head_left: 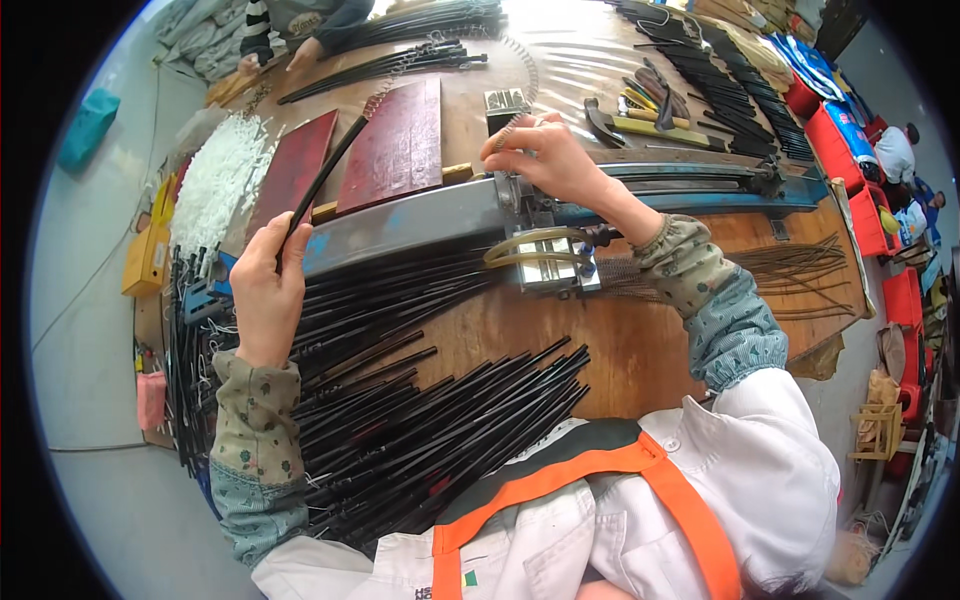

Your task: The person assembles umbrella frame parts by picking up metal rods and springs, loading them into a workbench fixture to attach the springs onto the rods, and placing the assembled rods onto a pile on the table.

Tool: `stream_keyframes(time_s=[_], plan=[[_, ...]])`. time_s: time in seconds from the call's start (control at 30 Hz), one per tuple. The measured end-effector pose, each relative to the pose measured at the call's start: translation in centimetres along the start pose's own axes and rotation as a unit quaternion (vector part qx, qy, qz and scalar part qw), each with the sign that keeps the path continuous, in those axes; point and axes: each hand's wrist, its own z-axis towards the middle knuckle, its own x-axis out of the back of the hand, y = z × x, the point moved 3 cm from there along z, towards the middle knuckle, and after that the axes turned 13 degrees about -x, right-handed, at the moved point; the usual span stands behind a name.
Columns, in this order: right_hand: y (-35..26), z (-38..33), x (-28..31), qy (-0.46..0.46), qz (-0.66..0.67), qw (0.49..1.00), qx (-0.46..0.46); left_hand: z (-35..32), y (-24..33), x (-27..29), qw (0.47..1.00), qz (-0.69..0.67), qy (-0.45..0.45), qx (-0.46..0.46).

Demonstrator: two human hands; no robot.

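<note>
My left hand [268, 290] is closed around the lower end of a slim black tube [335, 165], which slants up to the right. A long thin coil spring [532, 70] comes out of the tube's upper end. It arcs over the bench and down to my right hand [540, 155], whose fingers pinch it near its other end. That hand is just above a metal fixture [515, 195] on a long grey metal rail [400, 228]. In front of the rail sits a silver clamp block [550, 262] with a yellowish hose. Many black tubes [440, 430] lie close to my body.
Dark red boards [395, 145] lean behind the rail, beside a heap of small white plastic pieces [220, 175]. A hammer [600, 122] and hand tools lie beyond. Loose springs [800, 275] rest at right. Another person's hands [305, 55] are at the far left. Red bins [835, 145] stand right.
</note>
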Motion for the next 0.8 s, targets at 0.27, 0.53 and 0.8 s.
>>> stream_keyframes(time_s=[0.27,0.53,0.8], plan=[[-0.5,0.2,-1.7,-0.035,-0.238,0.967,0.081,0.5,-0.9,-1.9,1.000,0.015,-0.004,-0.022],[12.6,-12.5,15.4,0.132,-0.387,0.912,-0.032,0.2,-1.9,-6.3,0.989,0.053,-0.073,-0.120],[17.4,-17.0,20.7,0.156,-0.381,0.911,-0.024,5.5,3.1,-17.4,0.979,0.020,-0.139,-0.145]])
